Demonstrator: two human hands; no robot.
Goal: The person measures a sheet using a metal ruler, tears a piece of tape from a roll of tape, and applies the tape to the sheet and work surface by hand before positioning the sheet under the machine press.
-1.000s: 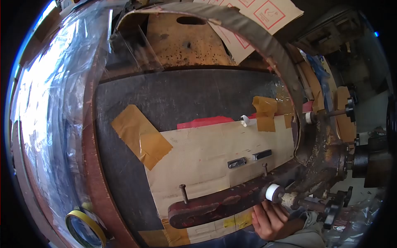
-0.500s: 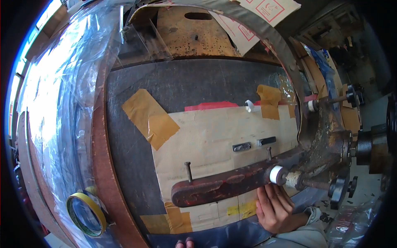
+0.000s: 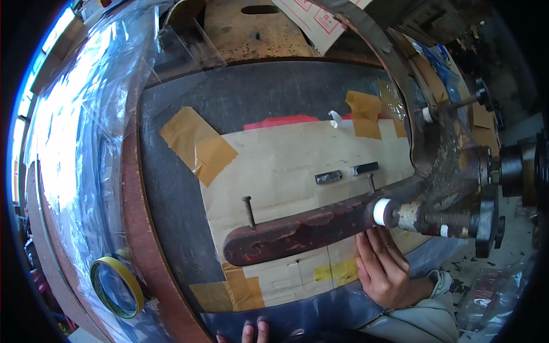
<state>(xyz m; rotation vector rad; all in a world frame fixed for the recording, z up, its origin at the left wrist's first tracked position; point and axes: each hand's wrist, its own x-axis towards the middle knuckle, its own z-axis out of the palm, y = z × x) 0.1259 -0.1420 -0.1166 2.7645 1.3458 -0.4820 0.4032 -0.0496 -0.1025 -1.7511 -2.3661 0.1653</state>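
Note:
My right hand [image 3: 384, 273] reaches in under a dark red, chipped machine arm [image 3: 297, 234]. Its fingers are bent close together, and the tips are hidden below the arm, so what they hold cannot be seen. Only a few fingertips of my left hand [image 3: 255, 330] show at the bottom edge, spread on a bluish plastic sheet [image 3: 326, 303]. Beyond the sheet lies a beige cardboard [image 3: 274, 157], held by brown tape [image 3: 200, 146] to the dark tabletop [image 3: 229, 91]. Two small black blocks, a left one [image 3: 328, 178] and a right one [image 3: 365, 168], sit on the cardboard.
Two upright bolts, one at the left [image 3: 248, 211], rise by the arm. A white ring [image 3: 381, 212] and threaded screw [image 3: 449, 219] are at its right. A tape roll [image 3: 117, 287] stands left, beside clear plastic film [image 3: 80, 171] and a wooden edge [image 3: 137, 200].
The view has shifted, so the table and cardboard appear higher. More of my left fingertips show on the plastic sheet. My right hand stays under the machine arm.

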